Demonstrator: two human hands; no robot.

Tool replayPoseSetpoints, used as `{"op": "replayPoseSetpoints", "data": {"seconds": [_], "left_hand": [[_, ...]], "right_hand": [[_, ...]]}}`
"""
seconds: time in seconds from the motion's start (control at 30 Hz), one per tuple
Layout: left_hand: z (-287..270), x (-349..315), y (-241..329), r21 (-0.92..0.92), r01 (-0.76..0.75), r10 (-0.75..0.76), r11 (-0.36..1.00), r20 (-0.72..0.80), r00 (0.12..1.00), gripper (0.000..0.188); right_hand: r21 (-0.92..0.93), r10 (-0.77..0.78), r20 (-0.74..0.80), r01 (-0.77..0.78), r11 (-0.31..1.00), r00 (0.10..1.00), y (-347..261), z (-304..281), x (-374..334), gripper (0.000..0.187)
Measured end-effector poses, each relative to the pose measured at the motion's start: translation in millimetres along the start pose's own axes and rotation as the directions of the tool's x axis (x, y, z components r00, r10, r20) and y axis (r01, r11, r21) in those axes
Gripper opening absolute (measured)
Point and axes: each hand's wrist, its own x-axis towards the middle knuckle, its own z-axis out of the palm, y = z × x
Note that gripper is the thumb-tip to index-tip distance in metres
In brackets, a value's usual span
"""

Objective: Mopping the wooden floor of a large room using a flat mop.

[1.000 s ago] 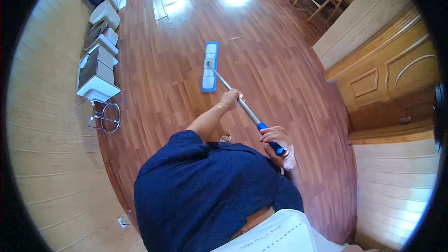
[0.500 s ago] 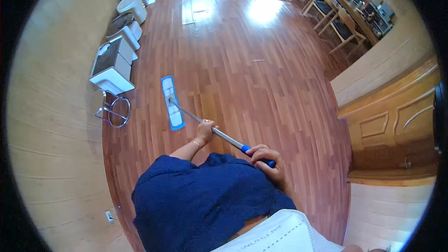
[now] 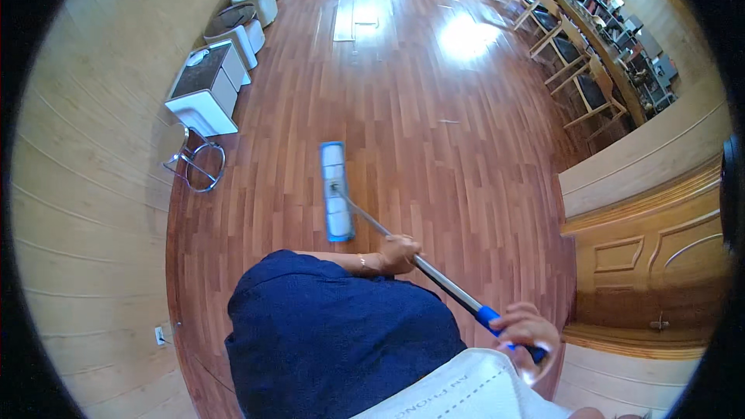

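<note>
A flat mop with a blue-rimmed, pale head (image 3: 334, 194) lies on the wood-look floor ahead of me. Its metal pole slants from the head down to the right, ending in a blue grip (image 3: 489, 316). Partway along the pole, my left hand (image 3: 400, 254) is wrapped round it, a bracelet at the wrist. At the grip's end, my right hand (image 3: 529, 335) curls its fingers over the handle; it is slightly blurred.
Along the left wall stand a round stool with chrome legs (image 3: 194, 157), a white cabinet with a dark top (image 3: 208, 85) and white rounded seats. Wooden chairs (image 3: 594, 93) line a long cluttered counter at far right. A wooden door (image 3: 652, 264) stands nearer on the right.
The mop head has moved to the right and slightly nearer. Both hands have shifted right with the pole, the right hand also down toward me.
</note>
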Motion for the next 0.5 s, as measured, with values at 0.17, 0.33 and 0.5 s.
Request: {"op": "replayPoseSetpoints", "data": {"seconds": [0.17,0.33,0.5], "left_hand": [[13,13,39,-0.324,-0.156,0.115,0.933,-0.143,0.983,0.026],[1,38,64,-0.444,-0.188,0.211,0.876,0.002,0.977,0.019],[-65,42,87,-0.445,-0.180,0.328,0.877,0.280,0.902,0.034]], "right_hand": [[-0.080,-0.173,0.364,0.215,0.973,0.915,-41,-12,0,0.023],[-0.174,-0.218,0.312,0.281,0.944,0.925,-62,22,14,0.023],[-0.201,-0.197,0.508,0.338,0.920,0.839,-49,50,46,0.036]]}}
